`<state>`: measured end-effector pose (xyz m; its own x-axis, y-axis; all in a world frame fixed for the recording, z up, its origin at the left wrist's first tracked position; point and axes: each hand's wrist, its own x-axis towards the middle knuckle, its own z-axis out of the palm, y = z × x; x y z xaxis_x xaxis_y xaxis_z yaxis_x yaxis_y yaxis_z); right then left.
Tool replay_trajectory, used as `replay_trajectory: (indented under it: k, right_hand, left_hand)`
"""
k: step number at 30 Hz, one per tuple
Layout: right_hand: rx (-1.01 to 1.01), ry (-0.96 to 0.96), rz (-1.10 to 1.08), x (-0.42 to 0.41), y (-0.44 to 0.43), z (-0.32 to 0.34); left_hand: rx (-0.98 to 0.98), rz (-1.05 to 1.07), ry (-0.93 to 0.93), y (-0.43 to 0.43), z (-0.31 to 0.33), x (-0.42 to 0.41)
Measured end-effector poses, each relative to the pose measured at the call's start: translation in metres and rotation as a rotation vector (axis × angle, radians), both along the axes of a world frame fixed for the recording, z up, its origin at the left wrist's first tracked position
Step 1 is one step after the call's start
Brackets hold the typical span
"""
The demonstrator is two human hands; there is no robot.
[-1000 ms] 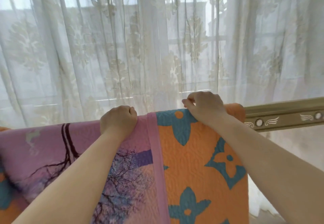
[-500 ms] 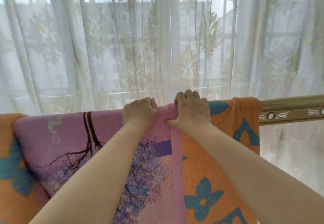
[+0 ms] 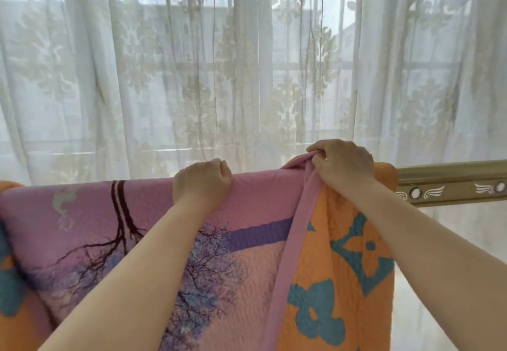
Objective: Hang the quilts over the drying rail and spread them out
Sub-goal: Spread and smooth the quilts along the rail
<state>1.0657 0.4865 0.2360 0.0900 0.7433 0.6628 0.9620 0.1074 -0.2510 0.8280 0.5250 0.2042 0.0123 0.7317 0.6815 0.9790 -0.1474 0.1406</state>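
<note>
Right hand [image 3: 343,166] pinches pink quilt [image 3: 247,199] edge atop rail [image 3: 452,183].

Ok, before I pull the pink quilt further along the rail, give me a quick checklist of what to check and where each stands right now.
1. Right hand grips the pink quilt's edge binding: ok, bunched in the fingers.
2. Left hand holds the pink quilt on the rail top: ok, closed fist on the fabric.
3. Bare drying rail free to the right: ok.
4. Pink quilt spread flat: not ok, edge lifted and gathered.
5. Orange quilt underneath lying smooth: cannot tell, mostly covered.
6. Curtain clear of the quilts: cannot tell, it hangs close behind.
</note>
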Motion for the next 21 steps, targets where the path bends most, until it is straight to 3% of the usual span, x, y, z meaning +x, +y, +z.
replay_trajectory:
  k: [4, 7, 10, 16, 21]
  right_hand:
    - [-0.172, 0.129, -0.021, 0.034, 0.011, -0.002]
    - [-0.213, 0.103, 0.035, 0.046, 0.017, -0.003]
    - [-0.186, 0.088, 0.055, 0.056, 0.020, -0.006]
    - [-0.123, 0.102, 0.087, 0.070, 0.028, -0.011]
    - [-0.048, 0.051, 0.083, 0.081, 0.032, -0.017]
  left_hand:
    - [-0.021, 0.009, 0.000, 0.001, 0.001, 0.008]
    - [-0.004, 0.037, 0.003, -0.001, -0.002, 0.015]
    - [0.018, 0.037, -0.002, -0.006, -0.001, 0.030]
    - [0.156, -0.234, -0.041, -0.012, 0.008, 0.132]
    - [0.242, -0.138, -0.136, 0.003, -0.014, 0.169]
